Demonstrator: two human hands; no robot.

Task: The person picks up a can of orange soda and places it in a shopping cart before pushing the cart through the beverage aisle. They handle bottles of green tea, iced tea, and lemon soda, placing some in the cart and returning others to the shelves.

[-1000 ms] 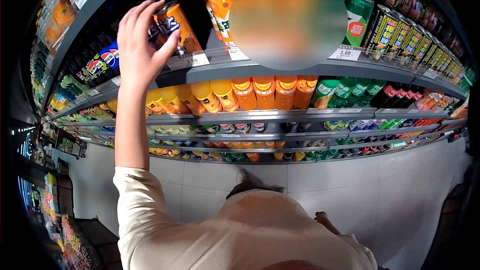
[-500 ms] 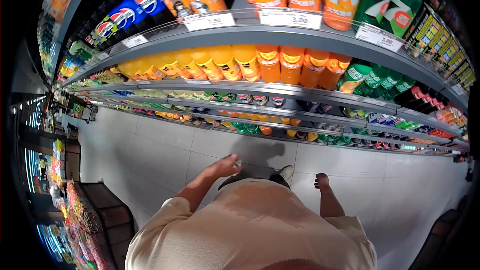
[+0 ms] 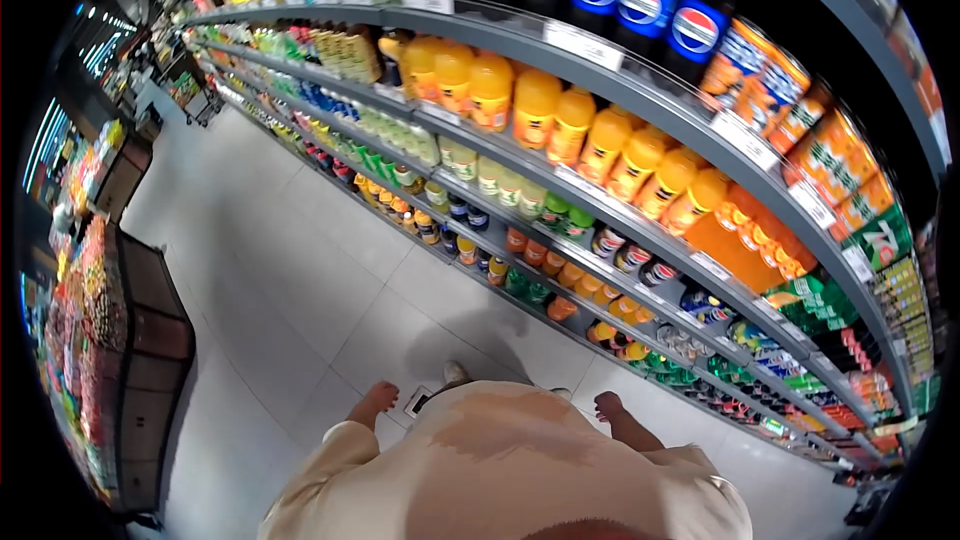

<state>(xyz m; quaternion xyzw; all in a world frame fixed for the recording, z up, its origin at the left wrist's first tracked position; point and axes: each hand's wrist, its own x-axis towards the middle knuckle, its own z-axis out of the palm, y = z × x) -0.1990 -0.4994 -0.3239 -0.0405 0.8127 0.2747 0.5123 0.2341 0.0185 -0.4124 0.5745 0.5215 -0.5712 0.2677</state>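
My left hand (image 3: pixel 378 401) hangs low on the left of my body, over the tiled floor, with its fingers loosely bent and nothing visible in it. Close beside it is a small dark rectangle with a pale edge (image 3: pixel 418 402); I cannot make out what it is. On the other side, my right hand (image 3: pixel 607 406) hangs in the air with its fingers slightly curled and apart, holding nothing I can see. Neither hand touches the drink shelves. Orange drink bottles (image 3: pixel 605 145) and cola bottles with blue labels (image 3: pixel 645 2) stand on the shelves ahead.
A long shelf rack (image 3: pixel 520 230) runs diagonally from far left to near right, several tiers high. Bins of wrapped sweets (image 3: pixel 95 340) stand on the left. A shopping cart (image 3: pixel 192 95) is further down the aisle, on the grey tiled floor (image 3: pixel 290 290).
My view has turned left, so the shelves slant and more of the aisle shows. My left hand has drawn back and down beside my body; my right hand has come closer in.
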